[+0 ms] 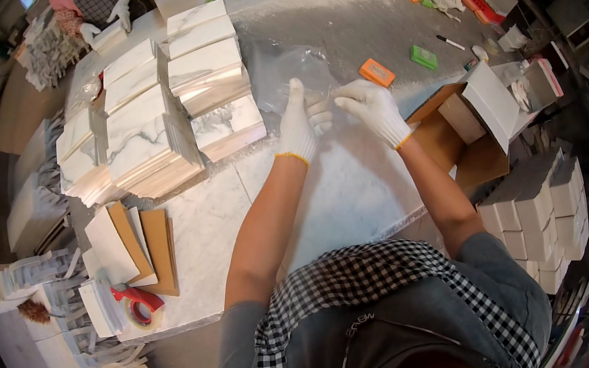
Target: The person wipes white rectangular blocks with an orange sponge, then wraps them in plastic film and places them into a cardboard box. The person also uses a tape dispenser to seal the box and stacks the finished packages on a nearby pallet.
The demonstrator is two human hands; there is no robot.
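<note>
My two hands wear white knit gloves with yellow cuffs and meet over the table ahead of me. Between them is a thin, clear plastic bag (287, 76), crumpled and spread out on the far side of my fingers. My left hand (303, 119) is closed on the bag, thumb pointing up and fingers curled. My right hand (377, 111) pinches the bag's edge at its fingertips. Stacks of white, grey-veined marble tiles (144, 133) stand left of my left hand. Just beyond my right hand lies an orange block (377, 73), with a green block (423, 57) farther right.
An open cardboard box (480, 109) stands right of my right forearm, above stacked white boxes (532, 214). Near left are a red tape dispenser (138, 305) and cardboard sheets (159, 252). A marker pen (450, 41) lies at right. Another person's gloved hands (120, 14) handle tiles far left.
</note>
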